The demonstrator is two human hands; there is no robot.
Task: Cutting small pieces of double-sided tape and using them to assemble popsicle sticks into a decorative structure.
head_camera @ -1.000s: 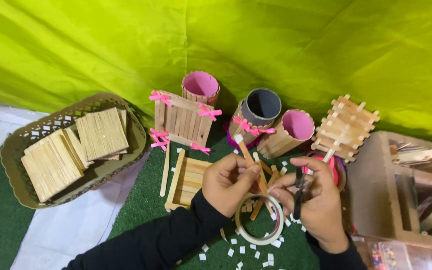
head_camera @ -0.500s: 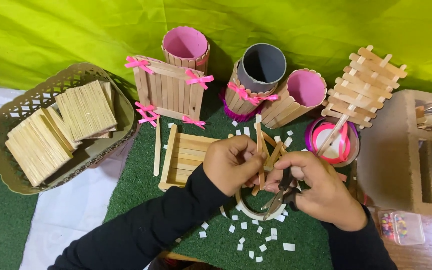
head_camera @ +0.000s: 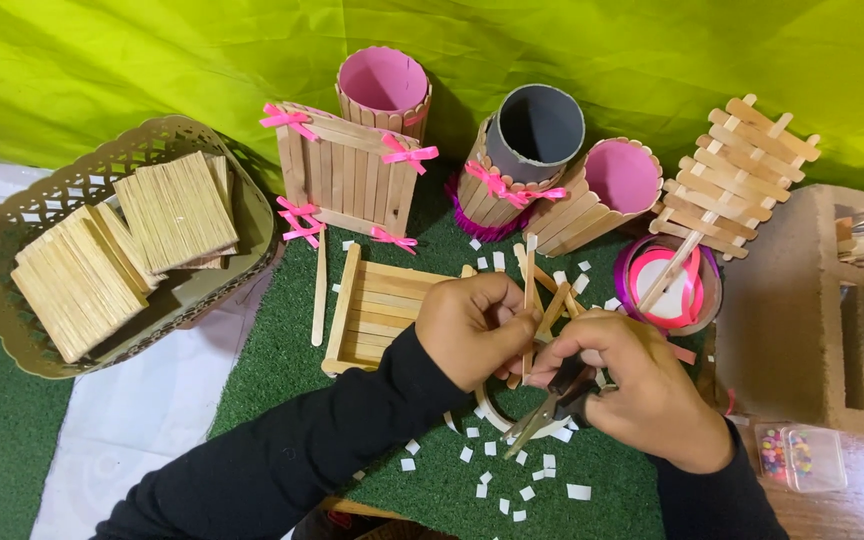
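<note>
Head view, hands
Left hand [head_camera: 472,330]: curled closed, fingers pinching a bundle of thin pale wooden craft sticks [head_camera: 532,295] that stand up out of the fist and fan slightly.
Right hand [head_camera: 642,385]: closed round the handles of small dark-handled metal scissors [head_camera: 544,410]; blades point down-left, below the sticks. Whether the blades touch a stick cannot be told.
Sleeves: both arms in black.

Head view, surroundings
Green artificial turf mat [head_camera: 282,350]: beneath the hands, strewn with small white cut scraps [head_camera: 522,480].
Flat stick-built wooden tray [head_camera: 377,310]: just left of the left hand, partly under it.
Pale ring [head_camera: 492,410]: lies under the hands, mostly hidden.
Stick-built panel with pink bows [head_camera: 347,180]: standing behind the tray.
Three stick-clad cylindrical pots [head_camera: 542,165]: two pink-lined, one grey-lined, behind the hands.
Lattice of crossed sticks [head_camera: 732,180]: to the right, tilted.
Pink ribbon spool [head_camera: 667,285]: just right of the sticks.
Beige woven plastic basket [head_camera: 12,230]: far left, holding stacks of loose sticks [head_camera: 172,210].
Clear box of coloured beads [head_camera: 797,458]: lower right.
</note>
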